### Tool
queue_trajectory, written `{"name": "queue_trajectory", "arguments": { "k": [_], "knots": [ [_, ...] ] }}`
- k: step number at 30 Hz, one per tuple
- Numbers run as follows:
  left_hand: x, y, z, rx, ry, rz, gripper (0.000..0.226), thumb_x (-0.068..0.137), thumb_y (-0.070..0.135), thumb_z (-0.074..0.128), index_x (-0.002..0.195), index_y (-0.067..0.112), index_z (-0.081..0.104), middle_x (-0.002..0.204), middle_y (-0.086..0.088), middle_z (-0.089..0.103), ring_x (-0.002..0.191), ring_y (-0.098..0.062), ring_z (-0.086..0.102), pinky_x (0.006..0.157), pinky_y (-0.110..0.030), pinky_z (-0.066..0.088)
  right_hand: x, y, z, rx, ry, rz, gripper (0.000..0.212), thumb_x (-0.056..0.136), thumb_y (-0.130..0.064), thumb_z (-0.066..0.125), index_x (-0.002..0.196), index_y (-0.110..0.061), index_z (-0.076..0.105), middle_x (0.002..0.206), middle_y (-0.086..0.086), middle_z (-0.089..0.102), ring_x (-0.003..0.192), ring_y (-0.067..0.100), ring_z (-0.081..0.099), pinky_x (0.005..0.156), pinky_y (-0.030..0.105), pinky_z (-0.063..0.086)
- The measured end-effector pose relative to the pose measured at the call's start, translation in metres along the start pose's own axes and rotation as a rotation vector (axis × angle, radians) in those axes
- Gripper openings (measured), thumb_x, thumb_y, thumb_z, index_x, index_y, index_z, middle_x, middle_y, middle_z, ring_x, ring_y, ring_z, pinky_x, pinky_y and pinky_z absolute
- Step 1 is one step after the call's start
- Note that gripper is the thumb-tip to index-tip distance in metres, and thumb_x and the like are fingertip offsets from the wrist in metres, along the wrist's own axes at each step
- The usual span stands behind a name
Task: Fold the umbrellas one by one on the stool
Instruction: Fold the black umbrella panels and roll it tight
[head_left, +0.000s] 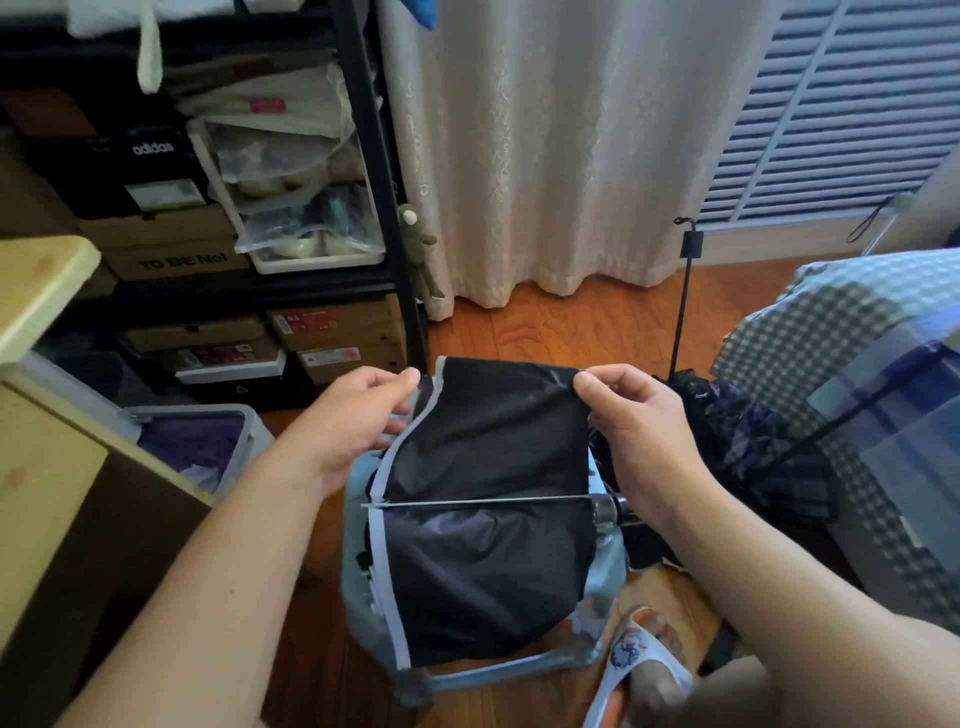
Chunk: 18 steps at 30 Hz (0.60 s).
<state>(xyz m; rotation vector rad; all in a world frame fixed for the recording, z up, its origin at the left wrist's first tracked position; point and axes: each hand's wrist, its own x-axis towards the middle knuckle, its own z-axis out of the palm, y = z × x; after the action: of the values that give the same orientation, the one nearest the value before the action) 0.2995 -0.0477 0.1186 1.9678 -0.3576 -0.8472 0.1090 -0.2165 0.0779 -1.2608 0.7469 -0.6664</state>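
A black umbrella (483, 519) with a pale blue-grey border strip lies collapsed across the top of a light blue stool (467, 670), its thin matte canopy cloth slack and softly creased, covering nearly the whole seat and hanging over the stool's left edge. One slim metal rib (483, 502) runs straight across the cloth from the left edge to a clear plastic hub near the right edge of the seat. The upper panel of the canopy is lifted off the stool and stretched flat between both hands. The left hand (353, 421) pinches the bordered left corner of that panel, thumb and forefinger closed tight on the trim, the other fingers curled under the cloth. The right hand (639, 431) pinches the panel's upper right corner between thumb and fingertips, fingers bent close together. Just beside the stool's right edge a second umbrella (748, 431), dark with a glossy crinkled checked fabric, stands bunched on the wooden floor (561, 327), its thin black shaft rising upright, against a gingham-covered bed (857, 322)
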Motion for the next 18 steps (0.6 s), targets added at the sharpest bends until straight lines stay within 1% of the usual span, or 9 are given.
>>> {"name": "queue_trajectory", "arguments": {
  "k": [4, 5, 7, 9, 11, 13, 14, 16, 18],
  "knots": [
    [-0.008, 0.004, -0.006, -0.065, -0.032, 0.028, 0.027, 0.102, 0.038, 0.060, 0.108, 0.014, 0.070, 0.099, -0.007, 0.075, 0.089, -0.022, 0.064, 0.083, -0.035, 0.049, -0.010, -0.007, 0.001, -0.032, -0.006, -0.028, 0.008, 0.092, -0.018, 0.074, 0.087, -0.015, 0.079, 0.092, 0.012, 0.076, 0.085, 0.025, 0.068, 0.093, 0.050, 0.056],
    [-0.009, 0.006, -0.006, -0.087, -0.020, 0.051, 0.021, 0.101, 0.034, 0.063, 0.106, 0.015, 0.070, 0.097, -0.007, 0.076, 0.090, -0.022, 0.064, 0.083, -0.035, 0.050, -0.012, -0.009, 0.002, -0.034, -0.004, -0.035, 0.008, 0.093, -0.016, 0.073, 0.087, -0.014, 0.079, 0.094, 0.014, 0.077, 0.087, 0.026, 0.070, 0.094, 0.050, 0.057],
    [-0.012, 0.009, -0.006, -0.221, 0.000, 0.067, 0.010, 0.097, 0.017, 0.068, 0.106, 0.015, 0.066, 0.095, -0.010, 0.073, 0.088, -0.024, 0.066, 0.083, -0.037, 0.054, -0.016, -0.014, 0.001, -0.048, 0.007, -0.052, 0.009, 0.094, -0.015, 0.073, 0.086, -0.015, 0.078, 0.095, 0.015, 0.077, 0.089, 0.028, 0.072, 0.094, 0.050, 0.059],
    [-0.017, 0.011, -0.007, -0.467, -0.037, -0.015, 0.025, 0.093, 0.000, 0.066, 0.113, 0.014, 0.059, 0.097, -0.013, 0.074, 0.086, -0.024, 0.071, 0.080, -0.038, 0.059, -0.019, -0.018, -0.002, -0.071, 0.035, -0.053, 0.008, 0.094, -0.013, 0.073, 0.087, -0.015, 0.076, 0.090, 0.011, 0.077, 0.086, 0.025, 0.074, 0.089, 0.048, 0.060],
    [-0.023, 0.010, -0.011, -0.651, -0.156, -0.100, 0.032, 0.092, -0.002, 0.063, 0.121, 0.011, 0.058, 0.110, -0.019, 0.075, 0.100, -0.029, 0.074, 0.088, -0.046, 0.060, -0.024, -0.023, -0.005, -0.025, 0.066, -0.026, 0.006, 0.094, -0.007, 0.073, 0.096, -0.012, 0.070, 0.083, 0.007, 0.076, 0.080, 0.022, 0.075, 0.081, 0.043, 0.060],
    [-0.032, 0.012, -0.011, -0.631, -0.299, -0.116, 0.038, 0.095, 0.010, 0.063, 0.133, 0.009, 0.060, 0.127, -0.022, 0.069, 0.118, -0.036, 0.067, 0.100, -0.054, 0.054, -0.028, -0.025, -0.009, -0.002, 0.053, -0.012, 0.016, 0.094, -0.004, 0.072, 0.107, -0.011, 0.066, 0.083, 0.006, 0.076, 0.081, 0.023, 0.076, 0.083, 0.044, 0.061],
    [-0.037, 0.013, -0.009, -0.574, -0.316, -0.083, 0.041, 0.097, 0.015, 0.062, 0.138, 0.014, 0.059, 0.128, -0.020, 0.069, 0.118, -0.035, 0.068, 0.100, -0.054, 0.054, -0.029, -0.026, -0.010, -0.009, 0.031, -0.016, 0.020, 0.094, -0.004, 0.072, 0.111, -0.013, 0.066, 0.085, 0.006, 0.077, 0.084, 0.025, 0.076, 0.086, 0.045, 0.061],
    [-0.043, 0.016, -0.003, -0.435, -0.222, 0.050, 0.049, 0.100, 0.015, 0.059, 0.146, 0.031, 0.051, 0.120, -0.012, 0.074, 0.109, -0.028, 0.073, 0.094, -0.049, 0.055, -0.029, -0.026, -0.009, -0.054, -0.017, -0.058, 0.025, 0.093, -0.005, 0.072, 0.113, -0.020, 0.070, 0.086, 0.005, 0.076, 0.088, 0.024, 0.075, 0.090, 0.048, 0.060],
    [-0.048, 0.020, 0.001, -0.269, -0.121, 0.222, 0.052, 0.103, 0.010, 0.055, 0.147, 0.036, 0.049, 0.110, -0.008, 0.078, 0.104, -0.023, 0.075, 0.097, -0.046, 0.054, -0.028, -0.025, -0.008, -0.129, -0.042, -0.108, 0.027, 0.092, -0.006, 0.074, 0.108, -0.027, 0.074, 0.081, 0.003, 0.072, 0.085, 0.021, 0.073, 0.091, 0.049, 0.059]
  ]
}}
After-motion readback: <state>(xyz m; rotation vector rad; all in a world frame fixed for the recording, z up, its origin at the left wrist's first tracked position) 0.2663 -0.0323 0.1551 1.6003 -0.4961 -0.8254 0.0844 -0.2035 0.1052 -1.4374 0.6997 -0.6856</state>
